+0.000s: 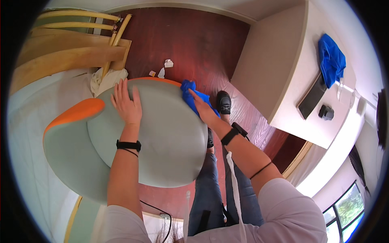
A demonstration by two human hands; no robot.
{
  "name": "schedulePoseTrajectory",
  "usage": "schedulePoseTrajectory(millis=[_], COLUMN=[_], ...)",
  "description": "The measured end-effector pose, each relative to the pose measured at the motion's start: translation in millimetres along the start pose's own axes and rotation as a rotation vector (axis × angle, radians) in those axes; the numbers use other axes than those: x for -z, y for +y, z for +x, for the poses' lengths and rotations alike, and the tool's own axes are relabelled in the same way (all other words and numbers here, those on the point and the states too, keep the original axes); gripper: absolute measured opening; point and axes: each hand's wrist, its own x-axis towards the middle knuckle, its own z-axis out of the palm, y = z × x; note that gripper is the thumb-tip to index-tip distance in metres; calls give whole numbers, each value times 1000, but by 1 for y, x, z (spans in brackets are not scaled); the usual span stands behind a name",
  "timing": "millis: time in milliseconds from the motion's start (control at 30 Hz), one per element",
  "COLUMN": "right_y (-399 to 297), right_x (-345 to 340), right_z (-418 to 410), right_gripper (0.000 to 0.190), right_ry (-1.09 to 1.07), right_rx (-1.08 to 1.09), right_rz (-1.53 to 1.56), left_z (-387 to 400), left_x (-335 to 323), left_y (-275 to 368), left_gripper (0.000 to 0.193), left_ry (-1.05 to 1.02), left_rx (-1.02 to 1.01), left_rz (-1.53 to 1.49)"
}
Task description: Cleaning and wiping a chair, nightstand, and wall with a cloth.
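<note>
A chair with a grey seat [164, 130] and a grey backrest [70, 155] edged in orange stands before me. My left hand [127, 104] lies flat on the seat near its far left side, fingers spread, with nothing in it. At the seat's right edge, my right hand [204, 109] presses a bunched blue cloth [194, 97] against the rim. Part of the cloth is hidden under the palm, and some hangs past the edge. An orange strip [158, 79] shows along the seat's far edge.
On the white cabinet [316, 100] at right lie another blue cloth [332, 60], a smartphone [312, 96] and a small black device [326, 112]. Scraps of paper [161, 72] litter the dark red floor [182, 39]. A wooden bed frame [76, 57] is at left; a black cable [156, 208] hangs below.
</note>
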Motion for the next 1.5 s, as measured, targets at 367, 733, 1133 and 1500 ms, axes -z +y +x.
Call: schedulePoseTrajectory(millis=[367, 733, 1133, 1500], right_y=[54, -89, 2, -88], right_x=[48, -43, 2, -79], right_z=[81, 110, 156, 200], right_gripper=[57, 55, 59, 54], right_ry=[-10, -413, -349, -686], right_rx=[-142, 66, -175, 113], right_rz=[-195, -404, -431, -468], left_z=[8, 1, 7, 5], left_x=[-25, -13, -20, -20], left_y=[33, 10, 16, 15], left_gripper=[32, 29, 29, 40], left_ry=[40, 39, 71, 88], left_rx=[78, 92, 96, 129], left_rz=[24, 10, -68, -64])
